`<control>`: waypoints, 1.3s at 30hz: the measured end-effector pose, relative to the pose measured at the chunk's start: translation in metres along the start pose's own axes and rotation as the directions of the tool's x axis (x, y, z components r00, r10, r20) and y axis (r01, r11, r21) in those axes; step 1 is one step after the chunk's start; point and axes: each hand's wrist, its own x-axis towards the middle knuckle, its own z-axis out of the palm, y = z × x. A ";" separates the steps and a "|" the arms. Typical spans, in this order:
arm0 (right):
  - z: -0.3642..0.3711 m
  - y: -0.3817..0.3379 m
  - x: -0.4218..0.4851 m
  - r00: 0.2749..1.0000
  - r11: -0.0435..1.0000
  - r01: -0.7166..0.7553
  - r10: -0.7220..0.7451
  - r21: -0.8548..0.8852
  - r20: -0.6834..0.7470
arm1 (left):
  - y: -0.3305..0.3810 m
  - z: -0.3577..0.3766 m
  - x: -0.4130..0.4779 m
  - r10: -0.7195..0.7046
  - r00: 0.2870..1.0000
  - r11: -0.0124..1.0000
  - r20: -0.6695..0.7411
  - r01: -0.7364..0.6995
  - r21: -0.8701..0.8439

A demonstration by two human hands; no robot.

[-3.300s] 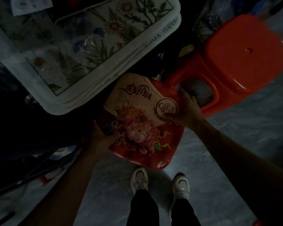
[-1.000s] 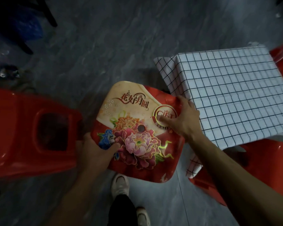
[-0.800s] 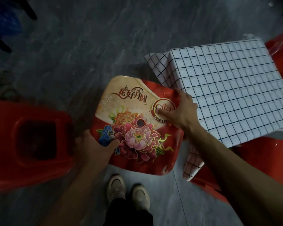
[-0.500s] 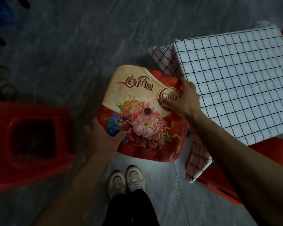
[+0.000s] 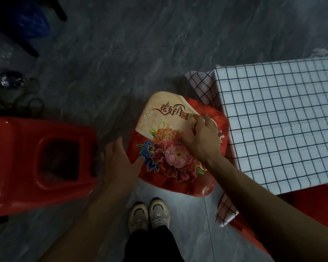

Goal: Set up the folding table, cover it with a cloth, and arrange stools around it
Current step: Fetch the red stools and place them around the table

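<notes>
Three red stools are in view: one flower-printed stool (image 5: 170, 167), one plain stool (image 5: 17, 157) at the left, and one half-hidden stool (image 5: 318, 199) at the lower right. There is one checked cloth (image 5: 282, 120). Two bare hands show, the left hand (image 5: 117, 167) and the right hand (image 5: 201, 140), and two pale shoes (image 5: 138, 216).

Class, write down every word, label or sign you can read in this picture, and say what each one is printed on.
"花好月圆": red script on the cream part of the flowered stool seat.
A mark on the same seat, beside the right hand, is mostly covered: unreadable.
The checked cloth and the red stool on the left bear no writing.
</notes>
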 end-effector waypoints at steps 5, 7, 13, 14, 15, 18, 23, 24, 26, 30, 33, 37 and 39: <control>0.006 -0.033 -0.008 0.993 0.993 0.115 -0.114 -0.027 0.042 | -0.008 -0.030 0.000 -0.031 0.998 0.998 -0.045 0.029 -0.049; 0.012 -0.053 -0.008 0.988 0.989 0.145 -0.144 -0.017 0.049 | -0.014 -0.044 -0.002 -0.032 0.996 0.997 -0.078 0.026 -0.071; 0.037 -0.122 -0.013 0.965 0.972 0.235 -0.229 -0.028 0.127 | -0.055 -0.096 0.011 -0.056 0.989 0.995 -0.136 0.044 -0.095; 0.041 -0.134 -0.016 0.960 0.968 0.248 -0.241 -0.038 0.140 | -0.065 -0.105 0.014 -0.069 0.987 0.993 -0.143 0.054 -0.108; 0.044 -0.147 -0.019 0.956 0.965 0.260 -0.251 -0.044 0.151 | -0.074 -0.114 0.017 -0.082 0.985 0.990 -0.150 0.063 -0.128; 0.055 -0.190 -0.025 0.942 0.951 0.301 -0.285 -0.071 0.178 | -0.105 -0.140 0.024 -0.130 0.981 0.968 -0.147 0.094 -0.231; 0.095 -0.276 -0.046 0.910 0.924 0.374 -0.347 -0.086 0.227 | -0.166 -0.181 0.037 -0.167 0.976 0.941 -0.137 0.116 -0.319; 0.106 -0.292 -0.053 0.908 0.925 0.373 -0.348 -0.072 0.232 | -0.180 -0.189 0.040 -0.179 0.974 0.938 -0.139 0.126 -0.324; 0.130 -0.323 -0.068 0.904 0.930 0.365 -0.348 -0.028 0.248 | -0.209 -0.206 0.046 -0.190 0.970 0.935 -0.154 0.131 -0.330; 0.172 -0.375 -0.093 0.886 0.920 0.389 -0.385 0.039 0.258 | -0.268 -0.238 0.056 -0.190 0.967 0.945 -0.169 0.134 -0.298; 0.198 -0.406 -0.099 0.864 0.911 0.408 -0.404 0.052 0.300 | -0.310 -0.257 0.063 -0.236 0.953 0.937 -0.189 0.172 -0.304; 0.221 -0.429 -0.095 0.827 0.898 0.435 -0.428 0.068 0.363 | -0.352 -0.257 0.069 -0.345 0.929 0.907 -0.133 0.295 -0.300; 0.231 -0.435 -0.092 0.822 0.896 0.439 -0.427 0.057 0.378 | -0.366 -0.251 0.069 -0.386 0.913 0.904 -0.130 0.345 -0.254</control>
